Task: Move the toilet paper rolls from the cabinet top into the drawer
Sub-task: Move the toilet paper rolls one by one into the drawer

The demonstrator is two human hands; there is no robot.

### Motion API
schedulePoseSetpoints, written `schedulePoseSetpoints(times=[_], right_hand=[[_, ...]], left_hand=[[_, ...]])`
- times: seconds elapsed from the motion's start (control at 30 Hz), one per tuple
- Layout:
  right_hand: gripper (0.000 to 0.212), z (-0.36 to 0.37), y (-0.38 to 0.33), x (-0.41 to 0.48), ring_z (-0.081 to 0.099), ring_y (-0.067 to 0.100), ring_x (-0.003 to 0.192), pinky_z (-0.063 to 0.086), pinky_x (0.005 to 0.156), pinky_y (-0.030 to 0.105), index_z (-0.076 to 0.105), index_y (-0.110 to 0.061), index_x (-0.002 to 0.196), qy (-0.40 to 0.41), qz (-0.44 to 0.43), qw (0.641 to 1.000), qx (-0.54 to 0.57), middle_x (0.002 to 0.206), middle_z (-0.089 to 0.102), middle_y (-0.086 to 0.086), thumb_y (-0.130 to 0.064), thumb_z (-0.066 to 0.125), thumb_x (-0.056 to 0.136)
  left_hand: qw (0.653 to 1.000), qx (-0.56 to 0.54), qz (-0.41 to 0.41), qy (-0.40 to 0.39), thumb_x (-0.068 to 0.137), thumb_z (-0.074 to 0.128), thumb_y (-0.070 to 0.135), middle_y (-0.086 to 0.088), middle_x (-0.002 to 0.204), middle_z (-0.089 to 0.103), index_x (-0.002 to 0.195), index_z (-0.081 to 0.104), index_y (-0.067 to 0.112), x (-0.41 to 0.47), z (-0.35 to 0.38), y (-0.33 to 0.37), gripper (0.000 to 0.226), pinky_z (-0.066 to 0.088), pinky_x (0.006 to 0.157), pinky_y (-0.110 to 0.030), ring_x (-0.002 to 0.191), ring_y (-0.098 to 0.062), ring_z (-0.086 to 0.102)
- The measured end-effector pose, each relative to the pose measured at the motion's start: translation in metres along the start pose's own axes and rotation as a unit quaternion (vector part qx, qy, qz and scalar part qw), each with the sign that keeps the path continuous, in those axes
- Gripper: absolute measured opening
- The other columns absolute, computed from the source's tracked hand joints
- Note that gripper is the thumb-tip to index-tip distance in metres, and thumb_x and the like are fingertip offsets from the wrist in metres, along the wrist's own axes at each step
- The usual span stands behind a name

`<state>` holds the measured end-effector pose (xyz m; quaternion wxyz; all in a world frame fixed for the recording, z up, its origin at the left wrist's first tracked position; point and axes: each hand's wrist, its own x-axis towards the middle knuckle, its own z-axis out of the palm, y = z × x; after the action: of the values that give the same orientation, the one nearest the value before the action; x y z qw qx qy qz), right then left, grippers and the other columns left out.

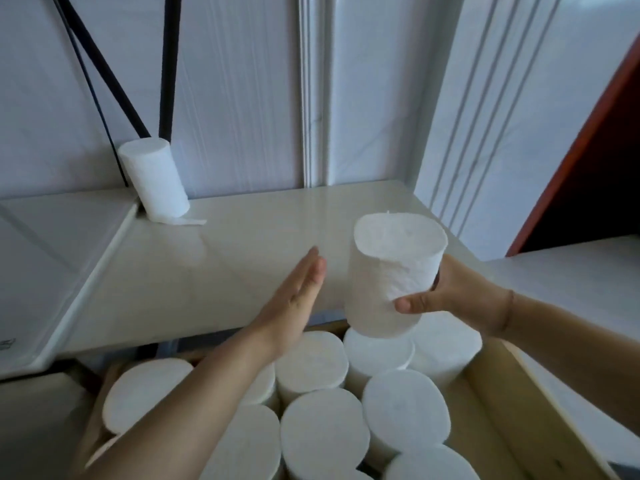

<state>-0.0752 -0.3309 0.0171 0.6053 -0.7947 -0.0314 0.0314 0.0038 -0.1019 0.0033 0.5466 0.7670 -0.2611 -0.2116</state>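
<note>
My right hand [460, 299] grips a white toilet paper roll [394, 271] upright, just above the front edge of the cream cabinet top [242, 258] and over the open drawer. My left hand [294, 299] is flat and open, fingers together, a short way left of that roll and not touching it. A second roll [154, 181] stands at the back left of the cabinet top against the wall, a loose tail of paper at its base. The wooden drawer [498, 396] below holds several upright rolls [405, 410] packed close together.
Black poles and a strap [114, 84] lean against the wall behind the far roll. A white raised surface [52, 258] adjoins the cabinet top on the left. On the right stand white panelling and a dark opening with a red-brown frame [588, 150].
</note>
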Motion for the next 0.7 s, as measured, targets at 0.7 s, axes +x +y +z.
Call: schedulePoseSetpoints(times=[0.7], right_hand=[[0.046, -0.017, 0.055, -0.127, 0.066, 0.031, 0.104, 0.058, 0.084, 0.040, 0.053, -0.017, 0.126, 0.087, 0.176, 0.932, 0.303, 0.116, 0.067, 0.014, -0.021, 0.063, 0.081]], left_hand=[[0.997, 0.054, 0.008, 0.060, 0.092, 0.040, 0.050, 0.003, 0.134, 0.045, 0.134, 0.027, 0.035, -0.038, 0.202, -0.002, 0.046, 0.041, 0.095, -0.029, 0.119, -0.018, 0.045]])
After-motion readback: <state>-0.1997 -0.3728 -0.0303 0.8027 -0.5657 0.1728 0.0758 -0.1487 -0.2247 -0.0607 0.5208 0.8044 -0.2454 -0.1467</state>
